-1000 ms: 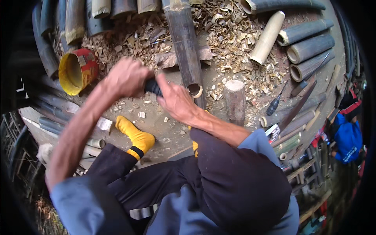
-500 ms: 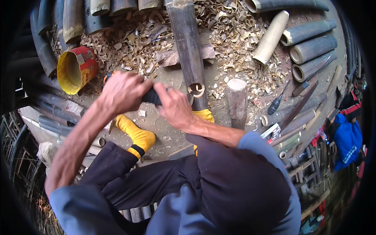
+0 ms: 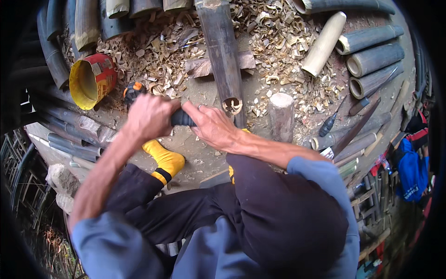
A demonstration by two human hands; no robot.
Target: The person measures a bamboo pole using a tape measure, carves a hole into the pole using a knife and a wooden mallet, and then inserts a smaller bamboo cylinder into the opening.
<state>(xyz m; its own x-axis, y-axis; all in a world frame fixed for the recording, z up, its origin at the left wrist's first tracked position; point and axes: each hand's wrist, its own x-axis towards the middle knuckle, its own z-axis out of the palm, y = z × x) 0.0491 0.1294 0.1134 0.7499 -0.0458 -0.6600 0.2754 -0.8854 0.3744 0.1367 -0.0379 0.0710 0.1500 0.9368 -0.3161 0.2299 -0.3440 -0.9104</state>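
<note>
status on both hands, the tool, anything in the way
Left hand, right hand: both around dark tool. Bamboo tube ahead. Yellow-socked foot close by.

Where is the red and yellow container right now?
In the head view, the red and yellow container is at upper left, beyond and to the left of the left hand, with wood shavings to its right.

The blurred left hand (image 3: 149, 115) partly hides the dark cylinder (image 3: 182, 119); the upper edge cuts the long bamboo tube (image 3: 220, 46).
</note>
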